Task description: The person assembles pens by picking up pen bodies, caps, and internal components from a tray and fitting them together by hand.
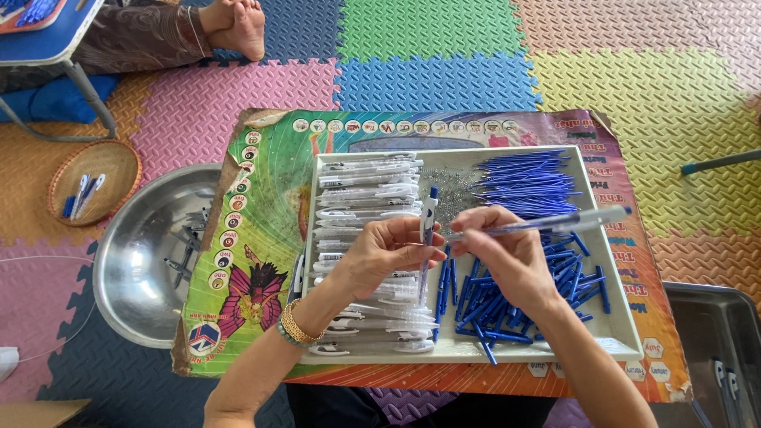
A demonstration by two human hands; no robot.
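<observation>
My left hand (380, 257) holds a white pen part with a blue tip (429, 218) upright over a white tray (626, 317). My right hand (507, 254) grips a clear pen barrel with a blue refill inside (555, 223), which points to the right. Both hands hover close together above the middle of the tray. White pen parts (365, 198) lie stacked in the tray's left half. Thin blue refills (527, 182) sit at its back right, and short blue caps (507, 305) are heaped at its front right.
The tray rests on a colourful printed board (261, 230) on foam floor mats. A steel bowl (143, 261) with several pens sits left of it, with a small woven basket (93, 181) further left. Another person's bare feet (234, 28) are at the top left. A metal tray (717, 357) lies at the lower right.
</observation>
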